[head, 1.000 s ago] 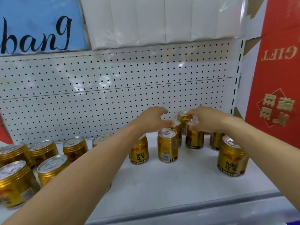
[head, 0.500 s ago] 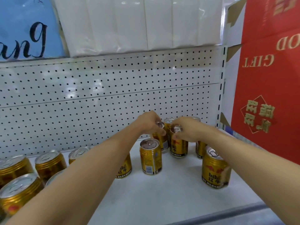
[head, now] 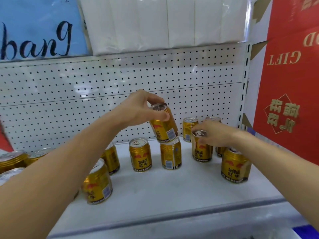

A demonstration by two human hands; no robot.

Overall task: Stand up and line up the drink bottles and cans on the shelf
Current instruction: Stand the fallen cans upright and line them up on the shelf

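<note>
L hand [head: 138, 109] holds tilted can [head: 164, 125]; R hand [head: 215, 133] grips upright can [head: 201, 149]

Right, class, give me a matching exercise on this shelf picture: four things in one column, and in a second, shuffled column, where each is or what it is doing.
Things
1. left hand
2. right hand
3. white packs
4. red box

States
A. on the upper shelf
B. at the right of the shelf, print upside down
C. holds a tilted can above a standing one
D. grips the top of an upright can on the shelf

Pairs: 1-C, 2-D, 3-A, 4-B
</note>
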